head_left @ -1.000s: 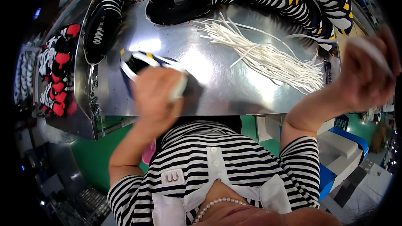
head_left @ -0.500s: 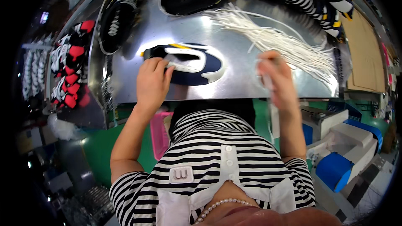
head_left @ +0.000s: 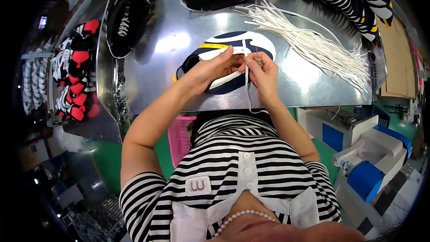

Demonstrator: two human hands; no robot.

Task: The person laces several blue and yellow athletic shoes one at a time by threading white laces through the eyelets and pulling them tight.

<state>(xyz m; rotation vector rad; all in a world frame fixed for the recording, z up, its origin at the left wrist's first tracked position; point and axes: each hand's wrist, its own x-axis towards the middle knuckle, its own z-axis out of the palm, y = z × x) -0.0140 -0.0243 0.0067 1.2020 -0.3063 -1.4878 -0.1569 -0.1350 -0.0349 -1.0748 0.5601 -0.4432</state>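
Observation:
A navy, white and yellow shoe upper [head_left: 224, 84] lies on the metal table under both my hands. My left hand [head_left: 207, 72] is closed on the upper's eyelet edge, its fingertips partly inside the opening. A flat white shoelace [head_left: 247, 80] crosses the upper near its toe end and hangs down to the table's front edge. My right hand [head_left: 265, 78] pinches this lace between thumb and fingers, close to the left fingertips. Something small and metallic shows among the right fingers, too small to name.
A bundle of white laces [head_left: 309, 47] lies to the right on the metal table [head_left: 156, 85]. Rows of stacked shoe uppers [head_left: 130, 13] curve along the back and left. Red, black and white uppers [head_left: 76, 87] stand further left. A pink basket [head_left: 180, 136] is below the table.
My right hand has come left with the lace to the upper, and my left hand has moved right. The upper has shifted right and turned; the lace now lies across it.

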